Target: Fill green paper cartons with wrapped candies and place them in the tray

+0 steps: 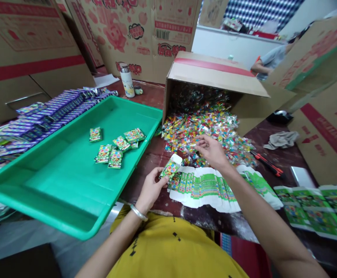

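My left hand (152, 187) is closed on a small green printed box (171, 168) with its white flap up, held above the table's near edge. My right hand (211, 151) reaches into a heap of clear-wrapped colourful candies (206, 129), its fingers pinched over the packets; what they grip is too small to name. The heap spills from a cardboard box (211, 75) lying on its side. A fanned row of flat green box blanks (211, 189) lies under both hands. Several filled green boxes (118, 148) rest in a green plastic tray (55, 193) at my left.
Rows of purple packs (49, 114) lie beyond the tray. A flask (127, 80) stands at the back, and an orange cutter (268, 164), a grey rag (281, 139) and more green blanks (316, 210) lie right. Big cartons surround the table. Another person (273, 58) is far right.
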